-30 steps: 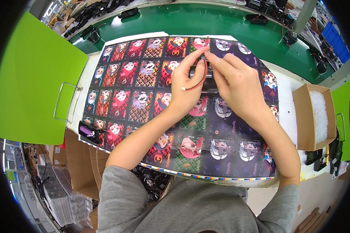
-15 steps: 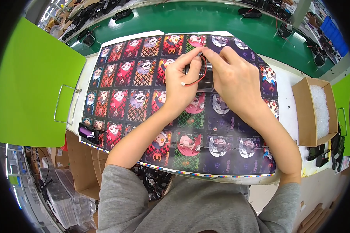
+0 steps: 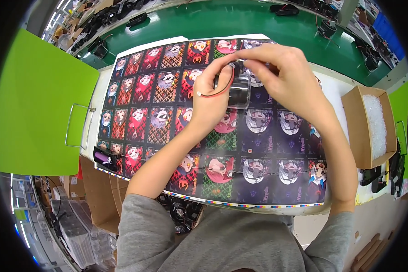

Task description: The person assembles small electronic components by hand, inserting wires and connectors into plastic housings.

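Holding a small dark cylinder [image 3: 238, 92], something like a little motor, both hands have lifted it a little higher and farther from the body than a second ago, and it now sits more in the open between them. The left hand [image 3: 211, 93] is curled around the cylinder's left side, fingers closed on it, with a thin red and black wire [image 3: 218, 89] looping across its fingers to a small white plug near the thumb. The right hand [image 3: 283, 77] reaches in from the other side; its fingertips [image 3: 241, 55] are pinched together at the cylinder's top end, closed on something too small to make out, perhaps the wire's root or a tab.

A second ago the hands were packed tighter, hiding most of the cylinder; now its dark round body shows plainly, so the work looks to have moved from gripping to fine fingering at the top end.

All this hangs above the table [image 3: 335, 97], which is covered by a large printed sheet of cartoon figures [image 3: 158, 113]. An open cardboard box [image 3: 354, 131] of pale filling stands at the right, well apart from the hands. A green board [image 3: 36, 104] with a wire handle lies at the left.
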Tool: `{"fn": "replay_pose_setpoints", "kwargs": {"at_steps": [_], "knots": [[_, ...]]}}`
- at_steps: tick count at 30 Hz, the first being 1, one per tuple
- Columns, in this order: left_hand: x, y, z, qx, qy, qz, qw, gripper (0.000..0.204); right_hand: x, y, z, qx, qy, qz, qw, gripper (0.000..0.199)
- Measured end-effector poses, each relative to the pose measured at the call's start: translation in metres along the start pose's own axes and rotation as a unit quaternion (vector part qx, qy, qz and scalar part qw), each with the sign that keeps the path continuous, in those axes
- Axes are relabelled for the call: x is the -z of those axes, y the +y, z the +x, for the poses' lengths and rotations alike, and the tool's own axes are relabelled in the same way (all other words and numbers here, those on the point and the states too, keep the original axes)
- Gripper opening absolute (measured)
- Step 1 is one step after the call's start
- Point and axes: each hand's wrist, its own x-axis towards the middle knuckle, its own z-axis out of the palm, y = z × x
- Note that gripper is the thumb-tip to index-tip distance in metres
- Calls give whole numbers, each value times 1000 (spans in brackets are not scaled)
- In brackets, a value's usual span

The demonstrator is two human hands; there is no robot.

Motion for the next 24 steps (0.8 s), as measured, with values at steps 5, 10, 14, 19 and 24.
{"fn": "replay_pose_setpoints", "kwargs": {"at_steps": [5,10,14,19,24], "knots": [[-1,-3,2,-12,23,-26,999,25,-9,-10,-6,5,-22,-40,999,18],[0,-6,1,-43,39,26,998,25,-13,-16,-11,-8,-45,-179,983,26],[-3,-9,0,-51,75,24,996,22,-22,-23,-18,-4,-35,-242,970,35],[-6,-8,0,-26,95,-3,995,21,-27,-21,-18,-10,-11,-260,966,30],[-5,-8,2,-16,85,3,996,22,-29,-17,-17,-7,13,-268,963,23]]}}
